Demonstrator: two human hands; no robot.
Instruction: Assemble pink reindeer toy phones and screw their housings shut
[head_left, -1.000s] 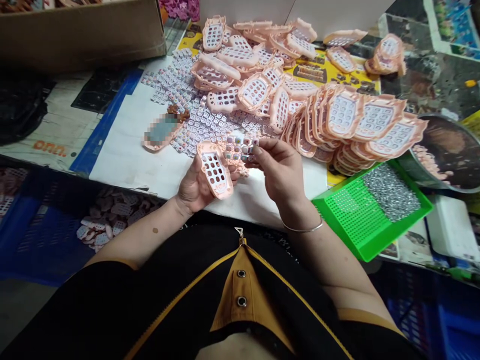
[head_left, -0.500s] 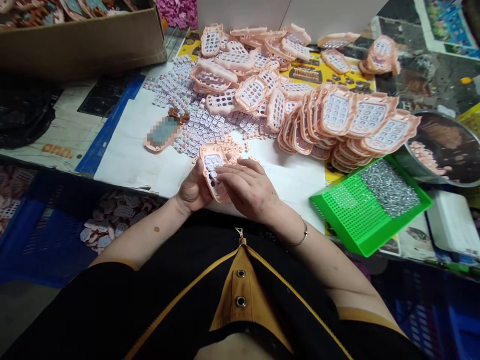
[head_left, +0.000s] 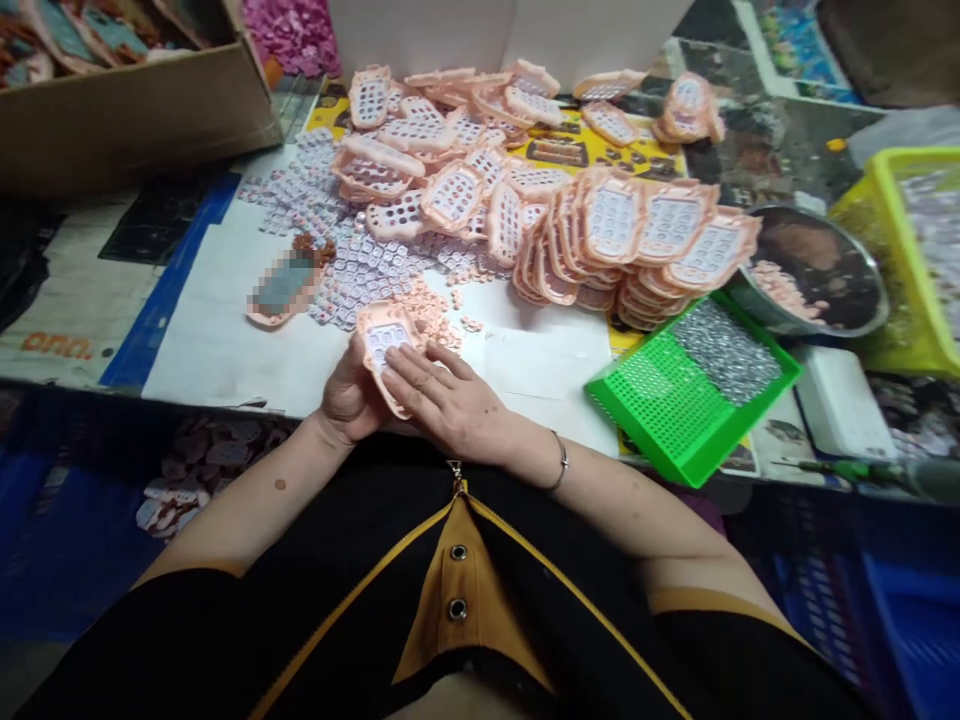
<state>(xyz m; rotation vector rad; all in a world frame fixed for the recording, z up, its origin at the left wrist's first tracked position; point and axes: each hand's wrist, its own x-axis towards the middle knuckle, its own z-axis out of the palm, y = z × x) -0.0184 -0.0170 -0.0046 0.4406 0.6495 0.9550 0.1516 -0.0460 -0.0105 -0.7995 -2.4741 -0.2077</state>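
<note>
My left hand [head_left: 349, 395] grips a pink toy phone shell [head_left: 370, 320] from its left side, close to the front edge of the table. White keys sit in the upper part of the shell's face. Across the lower part lies my right hand [head_left: 469, 410], fingers stretched out and flat, covering the holes there; whether a small piece is under the fingertips is hidden. Just beyond the hands are loose small pink pieces [head_left: 429, 305] and a spread of white key pieces [head_left: 367, 265]. A pink toy phone with a grey screen [head_left: 289, 290] lies to the left.
Shells with keys stand in leaning stacks [head_left: 611, 220] at right, behind them a heap of shells [head_left: 454, 195]. A green basket [head_left: 645, 385] holds screws, beside a metal bowl [head_left: 862, 285] and a yellow basket [head_left: 892, 240]. A cardboard box [head_left: 142, 115] is at back left.
My right hand now lies flatter over the shell's face and covers its lower holes. More keys show in the shell's upper part. The whole view has shifted, bringing the yellow basket in.
</note>
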